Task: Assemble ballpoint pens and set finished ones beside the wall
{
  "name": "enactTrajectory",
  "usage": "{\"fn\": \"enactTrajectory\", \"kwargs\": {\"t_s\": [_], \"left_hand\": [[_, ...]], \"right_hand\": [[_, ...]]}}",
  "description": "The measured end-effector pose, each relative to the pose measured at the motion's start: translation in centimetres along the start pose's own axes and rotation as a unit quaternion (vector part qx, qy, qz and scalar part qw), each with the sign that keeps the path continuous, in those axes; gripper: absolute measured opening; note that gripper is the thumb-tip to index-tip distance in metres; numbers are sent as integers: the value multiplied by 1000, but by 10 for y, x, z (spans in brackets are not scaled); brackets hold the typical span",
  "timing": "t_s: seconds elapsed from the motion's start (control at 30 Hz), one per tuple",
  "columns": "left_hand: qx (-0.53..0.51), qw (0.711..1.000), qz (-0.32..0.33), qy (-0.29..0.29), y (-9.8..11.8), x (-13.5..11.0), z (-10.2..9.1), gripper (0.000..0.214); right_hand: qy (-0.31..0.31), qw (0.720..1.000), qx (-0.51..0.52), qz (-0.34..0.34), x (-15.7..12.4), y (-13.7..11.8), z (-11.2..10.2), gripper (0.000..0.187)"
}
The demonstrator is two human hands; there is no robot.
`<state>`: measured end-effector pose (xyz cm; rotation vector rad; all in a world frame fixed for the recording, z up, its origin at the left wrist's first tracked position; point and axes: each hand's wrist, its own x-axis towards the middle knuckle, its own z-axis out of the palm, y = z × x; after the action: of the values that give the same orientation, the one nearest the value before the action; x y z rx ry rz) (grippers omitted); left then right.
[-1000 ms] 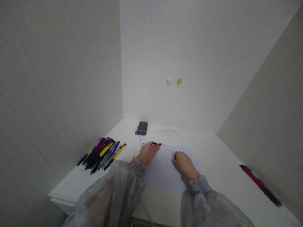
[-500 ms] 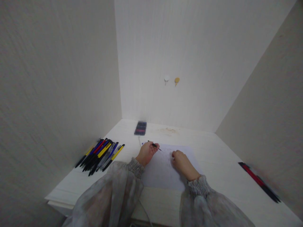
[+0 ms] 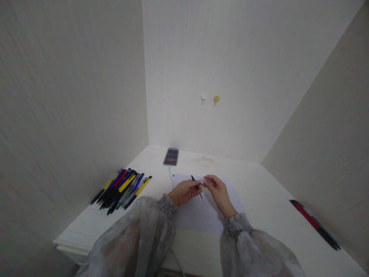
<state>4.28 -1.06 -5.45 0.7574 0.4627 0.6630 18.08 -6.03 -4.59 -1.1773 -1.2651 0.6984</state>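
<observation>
My left hand (image 3: pixel 184 191) pinches a thin black pen part (image 3: pixel 196 186) above a white sheet of paper (image 3: pixel 201 209) on the table. My right hand (image 3: pixel 216 187) has its fingers closed just beside it, fingertips meeting the left hand's at the pen part. Whether the right fingers hold a small piece is too small to tell. Both wrists wear grey gathered sleeves.
A pile of several pens (image 3: pixel 123 187) in black, blue, yellow and red lies at the left wall. A few red and black pens (image 3: pixel 314 224) lie at the right wall. A dark phone (image 3: pixel 171 156) with a cable rests at the back. Two hooks (image 3: pixel 210 99) are on the wall.
My right hand lifted off the paper and moved left to meet my left hand. The left hand turned the pen part from flat to pointing down and came inward.
</observation>
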Motion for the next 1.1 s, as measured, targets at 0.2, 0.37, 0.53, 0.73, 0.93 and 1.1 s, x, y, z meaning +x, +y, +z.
{"fn": "enactTrajectory", "kwargs": {"t_s": [0.2, 0.37, 0.53, 0.73, 0.93, 1.1], "left_hand": [[-2, 1000, -10, 6, 1, 0, 1, 9], [2, 1000, 3, 2, 0, 1, -1, 7], [-3, 998, 36, 50, 2, 6, -9, 5], [4, 996, 50, 78, 3, 8, -14, 8], [5, 997, 46, 64, 2, 7, -12, 8], [52, 996, 56, 52, 4, 2, -6, 10]], "right_hand": [[24, 991, -112, -71, -2, 1, 2, 24], [6, 981, -175, -84, -3, 0, 4, 22], [-9, 924, -372, -85, -1, -10, -10, 26], [-42, 749, -657, 80, -2, -15, -45, 20], [-96, 737, -661, 106, -2, -3, -48, 19], [-117, 814, -569, 2, 3, -9, -34, 14]]}}
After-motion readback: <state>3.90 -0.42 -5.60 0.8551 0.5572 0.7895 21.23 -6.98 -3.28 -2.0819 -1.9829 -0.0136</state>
